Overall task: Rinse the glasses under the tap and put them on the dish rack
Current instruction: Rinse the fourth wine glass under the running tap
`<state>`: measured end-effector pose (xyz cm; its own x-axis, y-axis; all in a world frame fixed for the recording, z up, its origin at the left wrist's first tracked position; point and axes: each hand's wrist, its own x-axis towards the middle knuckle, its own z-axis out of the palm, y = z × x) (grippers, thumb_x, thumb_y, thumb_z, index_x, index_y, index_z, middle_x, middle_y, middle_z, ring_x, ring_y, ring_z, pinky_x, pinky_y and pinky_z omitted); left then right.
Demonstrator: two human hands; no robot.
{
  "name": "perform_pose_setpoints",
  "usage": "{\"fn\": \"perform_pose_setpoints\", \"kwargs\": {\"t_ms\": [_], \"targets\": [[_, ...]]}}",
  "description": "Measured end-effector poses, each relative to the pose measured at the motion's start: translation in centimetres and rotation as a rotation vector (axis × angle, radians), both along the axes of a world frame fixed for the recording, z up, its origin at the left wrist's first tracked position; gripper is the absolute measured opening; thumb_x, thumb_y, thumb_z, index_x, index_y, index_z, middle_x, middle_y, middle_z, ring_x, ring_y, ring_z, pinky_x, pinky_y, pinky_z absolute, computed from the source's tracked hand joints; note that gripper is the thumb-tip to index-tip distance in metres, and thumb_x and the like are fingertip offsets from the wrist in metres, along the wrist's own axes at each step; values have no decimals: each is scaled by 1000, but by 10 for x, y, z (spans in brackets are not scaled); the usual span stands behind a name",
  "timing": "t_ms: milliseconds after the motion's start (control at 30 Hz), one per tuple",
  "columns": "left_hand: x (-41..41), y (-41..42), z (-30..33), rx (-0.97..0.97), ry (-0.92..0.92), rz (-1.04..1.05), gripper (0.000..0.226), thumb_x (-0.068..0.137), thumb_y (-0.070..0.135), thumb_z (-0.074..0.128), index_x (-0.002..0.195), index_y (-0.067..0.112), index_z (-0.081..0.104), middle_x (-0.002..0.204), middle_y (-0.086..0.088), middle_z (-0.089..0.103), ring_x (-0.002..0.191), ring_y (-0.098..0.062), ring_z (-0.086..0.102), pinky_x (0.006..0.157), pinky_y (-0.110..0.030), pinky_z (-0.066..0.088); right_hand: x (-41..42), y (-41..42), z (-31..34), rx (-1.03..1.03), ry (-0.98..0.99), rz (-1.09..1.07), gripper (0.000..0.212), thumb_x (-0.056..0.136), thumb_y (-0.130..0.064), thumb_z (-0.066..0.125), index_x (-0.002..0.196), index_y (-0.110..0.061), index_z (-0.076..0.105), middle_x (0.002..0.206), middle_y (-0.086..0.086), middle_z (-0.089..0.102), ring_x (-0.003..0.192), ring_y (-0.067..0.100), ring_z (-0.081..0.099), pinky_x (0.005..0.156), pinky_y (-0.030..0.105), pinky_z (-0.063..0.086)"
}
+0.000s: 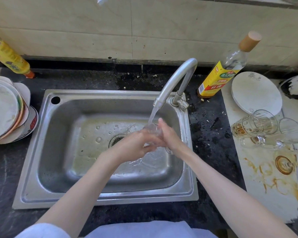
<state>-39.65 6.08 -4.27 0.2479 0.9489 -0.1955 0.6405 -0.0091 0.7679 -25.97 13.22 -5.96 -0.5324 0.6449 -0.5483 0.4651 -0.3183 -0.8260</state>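
Right now both hands hold one clear stemmed glass (153,133) over the steel sink (62,162), under the stream of water (153,115) that falls from the curved tap (177,78). The left hand (136,146) has its fingers (150,137) curled round the bowl of the glass from the near side, and the right hand (169,136) wraps it from the other side, fingers (161,122) pointing up beside the stream. The glass's foot (169,150) shows just below the right hand.

Well to the right of the fingers, on a pale stained mat (258,184) on the dark counter (212,134), several more stemmed glasses (258,127) lie tipped on their sides, some with brown residue, near a white plate (256,91). Beyond the fingers and to the right, a yellow-labelled bottle (222,74) with a tan cap stands just behind the tap base. Far left of the fingers sits a stack of plates (5,110), and behind it a yellow bottle (9,55) leans.
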Motion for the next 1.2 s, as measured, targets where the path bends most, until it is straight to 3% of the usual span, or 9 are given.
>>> {"fn": "perform_pose_setpoints", "kwargs": {"t_ms": [133,300,400,500,600,700,833,933,1200], "targets": [[-11,7,4,-76,167,-101,24,82,6,65,91,27,73,87,10,70,82,-7,63,80,-27,48,-1,0,-1,-129,-10,45,78,94,-60,11,85,-9,68,67,12,60,63,20,55,67,30,40],[-3,5,7,53,-71,327,30,74,14,76,64,27,51,68,15,54,66,5,49,64,-17,38,-2,-7,-3,132,122,-72,44,100,-42,27,109,-11,57,77,-13,54,61,-6,48,59,17,35],[-2,6,15,3,-142,121,15,80,10,71,81,24,64,84,18,61,87,12,51,83,-19,41,0,-4,-1,43,140,-114,45,102,-37,22,99,-15,61,63,-14,62,54,-5,54,52,14,36],[-8,9,12,-90,-82,-44,19,81,5,67,93,20,72,87,21,67,90,11,57,89,-20,44,-3,4,1,-173,55,-112,64,99,-49,20,95,-7,67,58,18,58,53,21,44,48,24,24],[-9,11,7,-60,19,131,12,76,14,74,75,23,66,77,13,69,77,-3,63,80,-34,50,-5,6,-1,-170,64,-10,77,96,-58,15,101,2,62,58,9,51,49,13,41,48,23,29],[-5,12,10,9,-77,349,30,73,13,76,63,26,51,65,14,62,65,1,57,66,-22,46,-6,5,1,13,125,18,57,97,-50,24,104,-5,59,72,1,56,55,6,50,53,19,37],[-14,16,13,-135,-72,41,14,84,6,65,87,20,65,87,14,66,81,2,59,73,-15,44,-8,1,2,-97,135,-34,56,96,-54,22,100,-14,60,60,-8,58,49,3,52,49,15,37],[-17,15,12,-211,-14,-71,29,82,-1,63,93,24,72,93,14,70,89,-2,63,83,-18,48,-9,3,4,-275,140,-24,62,98,-54,15,85,-17,64,39,-9,44,34,5,35,37,18,23],[-9,9,12,-84,-121,386,26,74,15,77,70,21,52,65,12,57,57,6,49,57,-12,38,-2,-1,0,-77,143,31,56,83,-55,44,123,-17,51,90,-8,60,64,5,55,54,17,40]]}}
